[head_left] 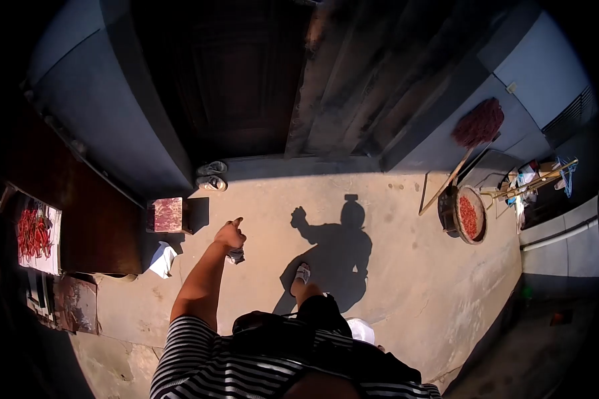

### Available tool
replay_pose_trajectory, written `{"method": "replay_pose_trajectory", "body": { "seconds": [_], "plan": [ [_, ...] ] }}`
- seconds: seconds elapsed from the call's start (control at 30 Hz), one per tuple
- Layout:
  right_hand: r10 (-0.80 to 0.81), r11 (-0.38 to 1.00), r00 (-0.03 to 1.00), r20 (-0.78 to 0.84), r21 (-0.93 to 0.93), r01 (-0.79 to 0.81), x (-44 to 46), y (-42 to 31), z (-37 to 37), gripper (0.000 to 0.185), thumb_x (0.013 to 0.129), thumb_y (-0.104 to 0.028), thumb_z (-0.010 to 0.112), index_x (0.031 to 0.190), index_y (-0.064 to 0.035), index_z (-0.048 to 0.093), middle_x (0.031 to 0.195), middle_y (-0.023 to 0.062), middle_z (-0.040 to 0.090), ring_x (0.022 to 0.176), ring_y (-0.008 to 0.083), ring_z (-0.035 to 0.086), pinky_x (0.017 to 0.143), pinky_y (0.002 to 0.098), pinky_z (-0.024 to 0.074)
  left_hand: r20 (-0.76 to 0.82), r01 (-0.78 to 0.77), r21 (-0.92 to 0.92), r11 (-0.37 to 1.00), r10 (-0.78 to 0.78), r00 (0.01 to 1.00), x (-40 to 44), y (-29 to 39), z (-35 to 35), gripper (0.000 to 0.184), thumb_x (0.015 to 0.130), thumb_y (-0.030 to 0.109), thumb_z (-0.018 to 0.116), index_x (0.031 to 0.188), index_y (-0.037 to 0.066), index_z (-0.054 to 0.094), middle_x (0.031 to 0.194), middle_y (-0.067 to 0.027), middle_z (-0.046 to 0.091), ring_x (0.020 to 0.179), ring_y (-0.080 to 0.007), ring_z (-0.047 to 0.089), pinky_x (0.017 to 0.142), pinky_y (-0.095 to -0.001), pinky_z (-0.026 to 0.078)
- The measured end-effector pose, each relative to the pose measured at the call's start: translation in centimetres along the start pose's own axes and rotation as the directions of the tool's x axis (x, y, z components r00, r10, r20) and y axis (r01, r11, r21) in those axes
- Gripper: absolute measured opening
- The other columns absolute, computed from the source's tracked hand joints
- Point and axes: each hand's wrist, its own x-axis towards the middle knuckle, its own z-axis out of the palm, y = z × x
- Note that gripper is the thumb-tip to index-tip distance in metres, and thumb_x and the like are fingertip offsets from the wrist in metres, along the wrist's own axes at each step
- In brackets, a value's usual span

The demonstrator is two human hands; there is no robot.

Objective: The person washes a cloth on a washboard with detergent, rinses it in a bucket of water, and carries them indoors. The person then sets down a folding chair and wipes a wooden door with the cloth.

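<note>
R hand out of view; can't tell its state. L hand [230, 234] was out fwd, idx finger extended, others curled round small grey item [235, 256], ID unclear, poking out just under palm. To its L, white item [162, 260] lay nr red-topped stool [166, 215].

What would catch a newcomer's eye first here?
Most likely the crisp dark shadow of a person, cast across the sunlit ground in the middle. Bright red comes next: slender, pepper-like pods on a pale surface at far left, and red pieces in a round basket at right. The person's left grip stands out left of the shadow.
</note>
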Motion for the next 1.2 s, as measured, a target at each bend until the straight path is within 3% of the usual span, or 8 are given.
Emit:
{"method": "replay_pose_trajectory", "body": {
  "seconds": [0.23,0.37,0.63,0.73,0.8,0.9,1.0,1.2],
  "plan": [
    [-0.010,0.989,0.999,0.040,-0.149,0.016,-0.2,-7.1,20.1,0.034,0.090,-0.033,0.041,0.060,-0.0166,0.037,0.042,-0.0017,0.028,0.033,0.0152,0.026,0.041,0.0347,0.0316,-0.154,-0.308,-0.190,0.932,0.282,0.947,19.6,11.5,-5.5,0.062,0.070,0.012,0.057,0.130,0.000,0.041,0.080,-0.0093,0.061,0.076,-0.0205,0.059,0.073,-0.0293,0.047],
    [-0.130,0.847,0.971,0.203,-0.487,0.215,-3.4,-8.5,33.3,0.043,0.089,-0.023,0.047,0.050,-0.0187,0.030,0.042,-0.0017,0.030,0.033,0.0139,0.025,0.035,0.0315,0.0257,0.062,-0.104,-0.663,0.741,0.193,0.979,25.8,23.4,-11.7,0.054,0.075,0.008,0.058,0.127,0.002,0.045,0.083,-0.0083,0.059,0.076,-0.0151,0.056,0.069,-0.0267,0.044],
    [-0.213,0.665,0.873,0.439,-0.589,0.459,-8.7,-10.6,60.3,0.019,0.084,-0.023,0.058,0.084,-0.0056,0.050,0.053,0.0013,0.040,0.039,0.0142,0.038,0.035,0.0294,0.0303,-0.009,-0.249,-0.809,0.533,0.412,0.911,44.2,42.5,-16.9,0.075,0.072,0.006,0.060,0.140,0.012,0.028,0.088,-0.0071,0.058,0.081,-0.0136,0.055,0.069,-0.0279,0.045],
    [-0.156,0.660,0.869,0.470,-0.605,0.446,-11.8,-10.9,70.3,0.018,0.084,-0.023,0.057,0.081,-0.0075,0.049,0.051,0.0003,0.037,0.038,0.0138,0.035,0.034,0.0298,0.0287,0.106,-0.243,-0.778,0.579,0.503,0.858,50.2,48.2,-18.7,0.077,0.074,0.007,0.058,0.142,0.013,0.023,0.093,-0.0083,0.057,0.084,-0.0139,0.055,0.070,-0.0292,0.046],
    [-0.117,0.689,0.860,0.496,-0.584,0.430,-13.0,-10.6,76.2,0.018,0.084,-0.023,0.057,0.079,-0.0085,0.047,0.051,0.0001,0.036,0.037,0.0138,0.033,0.034,0.0301,0.0277,0.425,0.104,-0.863,0.495,0.597,0.681,52.9,50.3,-20.2,0.074,0.075,0.009,0.057,0.141,0.015,0.024,0.096,-0.0099,0.057,0.083,-0.0160,0.056,0.070,-0.0331,0.048],
    [0.015,0.618,0.825,0.566,-0.653,0.437,-14.6,-9.3,84.4,0.027,0.085,-0.023,0.055,0.067,-0.0132,0.038,0.046,-0.0008,0.028,0.034,0.0136,0.026,0.033,0.0296,0.0206,0.555,0.562,-0.813,0.156,0.502,0.664,56.5,52.6,-21.7,0.056,0.077,0.011,0.055,0.131,0.015,0.039,0.097,-0.0106,0.057,0.079,-0.0190,0.058,0.069,-0.0365,0.050],
    [0.053,0.504,0.793,0.606,-0.702,0.503,-16.6,-7.1,92.7,0.028,0.085,-0.025,0.056,0.066,-0.0129,0.038,0.046,-0.0003,0.029,0.034,0.0134,0.026,0.034,0.0301,0.0203,0.544,0.663,-0.748,-0.029,0.545,0.638,60.1,53.8,-23.3,0.031,0.079,0.012,0.054,0.110,0.012,0.050,0.097,-0.0096,0.058,0.079,-0.0218,0.060,0.069,-0.0396,0.052],
    [0.199,0.374,0.802,0.563,-0.800,0.469,-17.0,-4.6,106.0,0.034,0.085,-0.028,0.058,0.060,-0.0171,0.038,0.047,-0.0023,0.031,0.035,0.0119,0.026,0.033,0.0290,0.0205,0.179,0.194,-0.947,-0.256,0.079,0.981,64.6,54.2,-26.4,0.016,0.084,0.023,0.052,0.084,0.008,0.056,0.077,-0.0071,0.060,0.075,-0.0235,0.060,0.072,-0.0385,0.050]
  ]
}}
